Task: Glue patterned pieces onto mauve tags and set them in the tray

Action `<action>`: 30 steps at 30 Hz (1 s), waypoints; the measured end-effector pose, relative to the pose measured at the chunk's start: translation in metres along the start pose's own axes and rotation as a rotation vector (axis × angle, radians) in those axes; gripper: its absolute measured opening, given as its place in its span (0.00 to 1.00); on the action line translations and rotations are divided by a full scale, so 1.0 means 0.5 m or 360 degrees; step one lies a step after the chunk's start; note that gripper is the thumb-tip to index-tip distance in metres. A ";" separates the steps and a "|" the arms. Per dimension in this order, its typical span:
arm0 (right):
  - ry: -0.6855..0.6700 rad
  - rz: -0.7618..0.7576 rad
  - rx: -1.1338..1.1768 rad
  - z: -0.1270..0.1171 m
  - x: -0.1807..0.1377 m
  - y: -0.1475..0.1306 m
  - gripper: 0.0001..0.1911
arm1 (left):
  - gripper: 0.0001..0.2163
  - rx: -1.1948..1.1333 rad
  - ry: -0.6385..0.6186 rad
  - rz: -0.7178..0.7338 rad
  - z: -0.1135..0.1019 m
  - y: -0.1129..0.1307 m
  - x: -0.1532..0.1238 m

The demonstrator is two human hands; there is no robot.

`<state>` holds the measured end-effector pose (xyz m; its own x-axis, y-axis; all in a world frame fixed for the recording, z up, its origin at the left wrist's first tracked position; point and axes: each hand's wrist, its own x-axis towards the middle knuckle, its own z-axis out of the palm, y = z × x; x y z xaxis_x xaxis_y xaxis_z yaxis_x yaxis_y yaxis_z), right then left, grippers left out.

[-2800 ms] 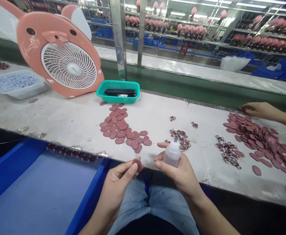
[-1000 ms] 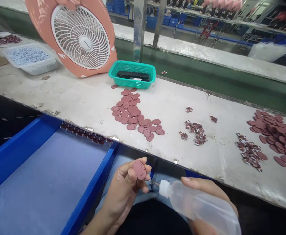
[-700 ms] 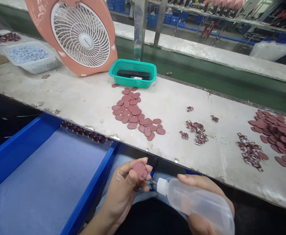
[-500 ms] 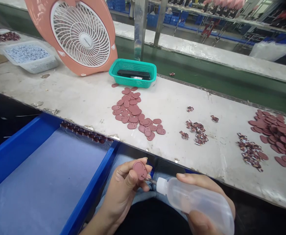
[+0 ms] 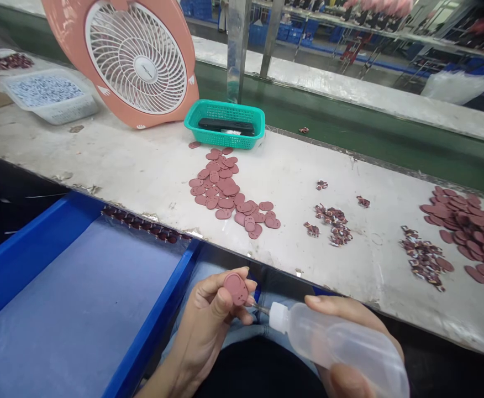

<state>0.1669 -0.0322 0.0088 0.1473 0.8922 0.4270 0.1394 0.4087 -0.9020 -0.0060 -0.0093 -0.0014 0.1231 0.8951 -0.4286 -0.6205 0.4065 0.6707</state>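
My left hand [image 5: 211, 315] pinches a reddish-brown oval disc [image 5: 236, 288] between thumb and fingers, its face turned up toward me. Small holes show near the disc's lower end. My right hand [image 5: 353, 326] is wrapped round a translucent squeeze bottle [image 5: 329, 340] with a white cap. The bottle's thin metal nozzle [image 5: 261, 308] points left at the disc and ends close to its lower right edge. Whether the tip touches the disc or a finger, I cannot tell. Both hands are above my lap, in front of the table edge.
On the white table [image 5: 142, 166] lie loose oval discs [image 5: 225, 188], small dark pieces [image 5: 333, 221] and a larger disc pile [image 5: 474, 226]. A green basket [image 5: 225, 138], an orange fan [image 5: 142, 66] and a white tub [image 5: 51, 94] stand behind. A blue bin [image 5: 134, 348] is at lower left.
The bottle in my right hand has drawn back slightly to the right, taking its nozzle away from the disc's holes. On the green belt, a small piece has shifted right.
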 end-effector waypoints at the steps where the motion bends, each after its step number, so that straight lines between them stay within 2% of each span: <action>1: -0.0009 -0.0007 0.0005 0.001 0.000 0.000 0.22 | 0.18 -0.0002 0.0008 0.0000 0.001 0.001 0.000; 7: -0.0116 0.0016 0.0073 0.006 0.002 0.000 0.20 | 0.18 0.0002 0.0028 0.0007 0.006 0.003 0.003; 17: -0.0067 0.0026 0.0074 0.004 -0.004 0.006 0.19 | 0.18 0.0009 -0.0004 0.0024 -0.004 -0.002 -0.002; 22: 0.0024 0.0026 0.0084 0.003 -0.007 0.004 0.20 | 0.18 0.0008 0.0000 0.0026 -0.006 -0.003 0.001; 30: -0.0046 0.0026 0.0085 -0.001 -0.009 0.015 0.20 | 0.17 0.0012 -0.0005 0.0045 0.000 -0.004 0.000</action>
<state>0.1676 -0.0332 0.0002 0.1210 0.9037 0.4107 0.0845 0.4029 -0.9114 -0.0045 -0.0100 -0.0028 0.1080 0.9069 -0.4073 -0.6177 0.3822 0.6873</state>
